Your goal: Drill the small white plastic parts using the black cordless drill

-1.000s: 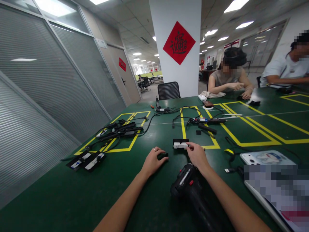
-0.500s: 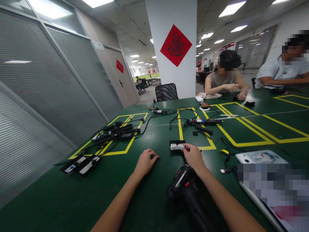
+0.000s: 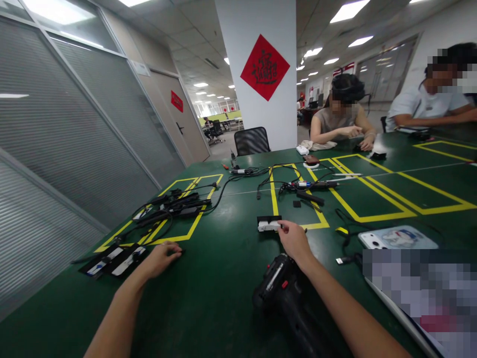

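Observation:
My right hand (image 3: 297, 242) pinches the right end of a small white block on a black plate (image 3: 267, 226), which sits on the green table (image 3: 216, 288). Below that hand lies a black power drill (image 3: 274, 286) with red buttons, its handle toward me. My left hand (image 3: 161, 259) is over the table at the left, thumb and fingers pressed together. Something small and dark shows at its fingertips, too small to name. Just left of it lie two black plates with white strips, the nearer one (image 3: 128, 259) close to the wrist and the other (image 3: 100, 266) further left.
Black cables and adapters (image 3: 186, 206) are heaped within yellow tape at the left. A pen-like tool (image 3: 313, 185) with cords lies ahead. At the right are a phone (image 3: 400, 237), a USB plug (image 3: 345, 260) and a blurred flat object (image 3: 421, 298). Two people sit across the table.
My left hand has moved left across the table, close to the two black plates. My right hand stays at the white block. The whole view has shifted slightly.

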A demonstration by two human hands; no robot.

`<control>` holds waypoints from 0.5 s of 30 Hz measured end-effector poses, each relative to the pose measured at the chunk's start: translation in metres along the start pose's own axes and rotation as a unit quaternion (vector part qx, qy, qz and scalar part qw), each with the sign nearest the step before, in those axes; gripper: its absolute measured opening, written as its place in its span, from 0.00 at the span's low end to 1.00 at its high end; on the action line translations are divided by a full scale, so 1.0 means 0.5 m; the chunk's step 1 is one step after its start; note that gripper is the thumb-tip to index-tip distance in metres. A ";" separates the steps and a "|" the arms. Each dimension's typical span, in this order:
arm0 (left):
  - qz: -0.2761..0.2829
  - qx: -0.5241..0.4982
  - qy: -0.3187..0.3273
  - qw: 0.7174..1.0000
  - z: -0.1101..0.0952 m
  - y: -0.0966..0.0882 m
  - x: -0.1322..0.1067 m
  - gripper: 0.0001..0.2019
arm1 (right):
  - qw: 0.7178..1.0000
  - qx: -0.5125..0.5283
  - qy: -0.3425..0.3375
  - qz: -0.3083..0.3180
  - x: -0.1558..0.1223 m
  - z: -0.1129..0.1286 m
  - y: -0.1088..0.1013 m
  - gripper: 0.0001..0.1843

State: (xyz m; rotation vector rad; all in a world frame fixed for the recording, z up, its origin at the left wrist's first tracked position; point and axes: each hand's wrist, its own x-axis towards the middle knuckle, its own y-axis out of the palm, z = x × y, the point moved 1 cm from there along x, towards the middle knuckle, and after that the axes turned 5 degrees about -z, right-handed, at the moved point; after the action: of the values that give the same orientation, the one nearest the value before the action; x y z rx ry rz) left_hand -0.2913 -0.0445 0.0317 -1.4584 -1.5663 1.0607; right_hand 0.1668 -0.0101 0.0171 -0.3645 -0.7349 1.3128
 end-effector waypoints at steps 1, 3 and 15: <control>0.003 -0.004 -0.003 1.000 0.010 0.000 -0.003 0.17 | 1.000 -0.005 -0.001 0.002 0.000 0.000 0.001 0.17; -0.002 -0.006 -0.014 1.000 0.014 0.005 -0.008 0.17 | 1.000 -0.016 -0.004 0.006 0.000 0.001 0.002 0.17; -0.100 -0.123 0.150 0.976 -0.393 0.043 -0.021 0.12 | 0.986 0.070 -0.152 -0.022 -0.021 0.092 -0.038 0.13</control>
State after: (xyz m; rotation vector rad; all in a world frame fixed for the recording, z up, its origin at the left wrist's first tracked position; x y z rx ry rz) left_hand -0.1018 -0.0377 0.0882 -1.5045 -1.6221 0.5160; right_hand 0.1491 -0.0318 0.0592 -0.0326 -0.8927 1.3855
